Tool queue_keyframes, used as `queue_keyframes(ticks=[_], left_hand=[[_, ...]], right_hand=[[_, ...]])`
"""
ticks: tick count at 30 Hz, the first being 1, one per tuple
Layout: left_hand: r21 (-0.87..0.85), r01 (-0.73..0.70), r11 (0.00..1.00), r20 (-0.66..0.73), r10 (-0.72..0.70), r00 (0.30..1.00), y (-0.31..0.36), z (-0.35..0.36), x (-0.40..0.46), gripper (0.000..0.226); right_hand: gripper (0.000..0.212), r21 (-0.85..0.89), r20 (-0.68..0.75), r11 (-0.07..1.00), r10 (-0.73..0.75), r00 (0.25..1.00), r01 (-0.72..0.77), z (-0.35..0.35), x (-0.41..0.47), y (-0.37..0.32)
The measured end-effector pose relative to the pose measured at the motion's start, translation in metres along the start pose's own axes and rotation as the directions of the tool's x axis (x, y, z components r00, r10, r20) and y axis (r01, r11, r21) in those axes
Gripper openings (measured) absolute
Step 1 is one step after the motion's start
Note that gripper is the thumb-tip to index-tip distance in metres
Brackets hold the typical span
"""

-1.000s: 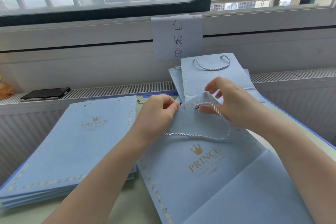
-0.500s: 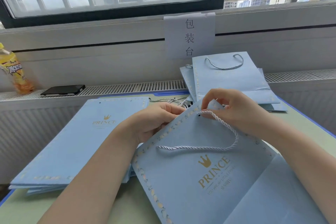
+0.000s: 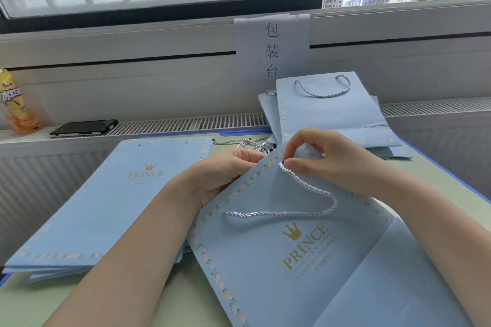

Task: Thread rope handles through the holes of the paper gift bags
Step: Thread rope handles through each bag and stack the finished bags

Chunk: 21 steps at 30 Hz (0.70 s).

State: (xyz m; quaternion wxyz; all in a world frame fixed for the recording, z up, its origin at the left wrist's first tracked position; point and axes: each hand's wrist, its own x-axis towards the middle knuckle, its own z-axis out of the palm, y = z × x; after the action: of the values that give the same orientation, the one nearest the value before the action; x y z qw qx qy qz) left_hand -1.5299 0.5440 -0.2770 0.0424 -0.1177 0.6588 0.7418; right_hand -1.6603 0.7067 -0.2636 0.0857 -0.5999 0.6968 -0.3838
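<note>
Pale blue paper gift bag point(image 3: 305, 260), flat, gold crown and "PRINCE" lettering on face, tilted on green table point(image 3: 164, 297) directly beneath both hands. Left hand point(image 3: 225, 170): fingers curled round bag's top edge from behind, fingertips hidden by the paper. Right hand point(image 3: 326, 159): thumb and forefinger pinching silver-white twisted rope handle point(image 3: 305, 194) at the hole near bag's upper corner; other fingers arched above. Hands close together, not touching, the bag's top edge between them. Rope: running from right-hand pinch down across bag face, curving, then lying leftward toward the lower hole below the left wrist; whether that end passes through the hole, not discernible. Stack of unthreaded blue bags point(image 3: 114, 204), flat, holes visible along far edge, left of left forearm. Loose bundle of rope handles point(image 3: 252, 144) on table just beyond left hand. Finished bags with handles point(image 3: 332, 109), leaning stacked, beyond right hand. White paper sign point(image 3: 272, 46) with three Chinese characters, taped to sill above finished bags. Black phone point(image 3: 85, 127) on radiator grille, far left beyond the stack. Yellow drink bottle point(image 3: 16, 103), blurred, at far left edge.
</note>
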Motion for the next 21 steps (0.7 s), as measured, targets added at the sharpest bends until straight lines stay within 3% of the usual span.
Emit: queue_keyframes(ticks=[9,15,21], left_hand=[[-0.004,-0.028,1.0,0.005,0.028,1.0,-0.001,0.002,0.001,0.031],[0.106,0.031,0.994,-0.134,-0.016,0.991,0.0,0.009,0.0,0.027],[0.336,-0.028,0.941,-0.348,0.152,0.925,0.006,0.012,-0.002,0.014]], right_hand=[[0.013,0.044,-0.036,0.998,0.046,0.998,-0.044,0.004,0.001,0.001],[0.013,0.075,-0.037,0.997,0.023,0.999,-0.02,0.004,0.001,0.0],[0.011,0.055,-0.087,0.998,0.023,0.996,-0.019,0.001,0.004,0.009]])
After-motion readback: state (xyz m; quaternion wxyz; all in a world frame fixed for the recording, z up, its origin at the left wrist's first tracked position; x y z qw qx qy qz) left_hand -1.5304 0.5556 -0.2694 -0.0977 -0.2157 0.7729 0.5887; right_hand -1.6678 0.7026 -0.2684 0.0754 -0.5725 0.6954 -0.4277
